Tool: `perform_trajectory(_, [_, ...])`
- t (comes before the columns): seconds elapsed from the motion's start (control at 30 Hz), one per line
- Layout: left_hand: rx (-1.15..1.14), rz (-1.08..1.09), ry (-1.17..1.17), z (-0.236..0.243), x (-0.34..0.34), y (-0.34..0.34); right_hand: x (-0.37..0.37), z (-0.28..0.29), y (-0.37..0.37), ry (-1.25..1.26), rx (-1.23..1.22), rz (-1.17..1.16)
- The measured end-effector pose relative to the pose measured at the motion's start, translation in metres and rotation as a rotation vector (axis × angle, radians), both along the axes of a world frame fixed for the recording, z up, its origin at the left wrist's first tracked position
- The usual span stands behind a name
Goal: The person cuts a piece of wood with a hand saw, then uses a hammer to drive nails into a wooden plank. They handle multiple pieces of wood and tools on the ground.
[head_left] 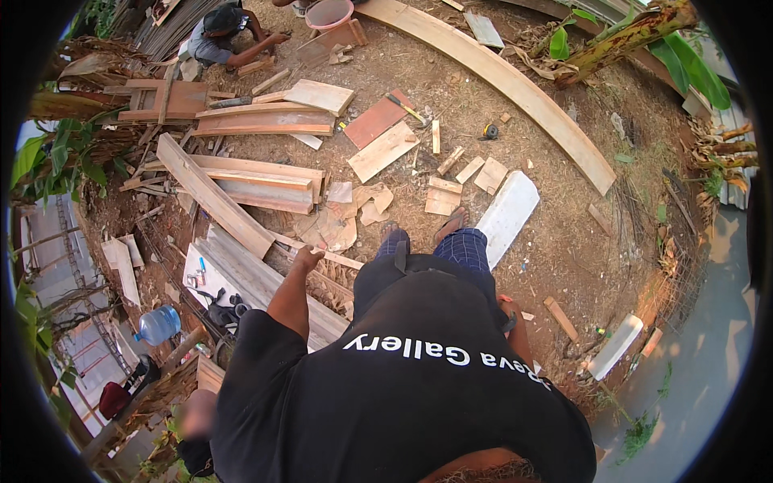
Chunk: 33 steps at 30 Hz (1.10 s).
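Note:
My left hand hangs beside my left thigh with its fingers curled closed. Behind it runs a thin wooden strip; whether the fingers grip this strip or something small, I cannot make out. My right hand is low against my right side, mostly hidden by my shirt, and its fingers do not show clearly. Between my feet and the left hand lie irregular plywood scraps. A long pale board rests on the ground just beyond my right leg.
Stacked planks and a slanting board lie to the left. Ahead are a hammer, a tape measure and a long curved-looking plank. Another person crouches at the far left. A water jug stands at left.

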<state>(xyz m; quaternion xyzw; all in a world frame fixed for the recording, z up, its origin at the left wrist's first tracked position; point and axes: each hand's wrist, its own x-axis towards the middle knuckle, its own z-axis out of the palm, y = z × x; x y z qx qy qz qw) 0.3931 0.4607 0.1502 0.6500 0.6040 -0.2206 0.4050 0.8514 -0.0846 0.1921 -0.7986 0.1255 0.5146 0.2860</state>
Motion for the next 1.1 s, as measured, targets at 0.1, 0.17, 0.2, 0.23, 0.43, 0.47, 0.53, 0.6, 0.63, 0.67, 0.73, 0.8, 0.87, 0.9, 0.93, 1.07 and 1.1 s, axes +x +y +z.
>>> perform_trajectory(0.1, [0.032,0.268,-0.312,0.0,0.094,0.014,0.062,0.013,0.042,0.042,0.051,-0.006])
perform_trajectory(0.17, [0.129,0.34,-0.448,0.02,0.168,0.014,0.103,0.033,0.059,0.095,0.117,-0.002])
perform_trajectory(0.2, [0.077,0.342,-0.504,0.044,0.209,0.009,0.121,0.037,0.062,0.077,0.068,-0.052])
perform_trajectory(0.23, [0.034,0.345,-0.561,0.069,0.249,0.004,0.141,0.039,0.068,0.059,0.027,-0.098])
perform_trajectory(0.43, [-0.087,0.156,-0.578,0.068,0.348,-0.036,0.266,0.072,0.095,0.032,-0.025,-0.137])
perform_trajectory(0.47, [-0.115,0.165,-0.563,0.063,0.355,-0.044,0.284,0.075,0.097,0.027,-0.027,-0.131])
perform_trajectory(0.53, [-0.103,0.186,-0.482,0.056,0.354,-0.061,0.309,0.085,0.097,0.093,0.087,-0.138])
perform_trajectory(0.6, [-0.113,0.186,-0.373,0.047,0.345,-0.076,0.327,0.093,0.098,0.183,0.238,-0.175])
perform_trajectory(0.63, [-0.097,0.188,-0.318,0.037,0.336,-0.085,0.334,0.095,0.1,0.212,0.248,-0.172])
perform_trajectory(0.67, [-0.081,0.19,-0.259,0.025,0.327,-0.096,0.338,0.098,0.105,0.244,0.258,-0.169])
perform_trajectory(0.73, [-0.069,0.15,-0.095,-0.004,0.303,-0.111,0.345,0.1,0.119,0.312,0.235,-0.128])
perform_trajectory(0.8, [-0.089,0.141,-0.034,0.003,0.311,-0.115,0.356,0.095,0.127,0.338,0.156,-0.075])
perform_trajectory(0.87, [-0.12,0.156,-0.007,0.003,0.32,-0.112,0.361,0.079,0.129,0.365,0.111,-0.073])
perform_trajectory(0.9, [-0.117,0.155,-0.011,0.005,0.334,-0.105,0.361,0.079,0.144,0.374,0.088,-0.079])
perform_trajectory(0.93, [-0.115,0.153,-0.017,0.008,0.354,-0.093,0.361,0.083,0.158,0.338,0.082,-0.106])
perform_trajectory(1.07, [-0.144,0.255,-0.138,-0.027,0.409,-0.053,0.369,0.129,0.241,0.259,0.053,-0.119])
perform_trajectory(1.1, [-0.141,0.281,-0.198,-0.04,0.431,-0.036,0.383,0.125,0.253,0.255,0.057,-0.099])
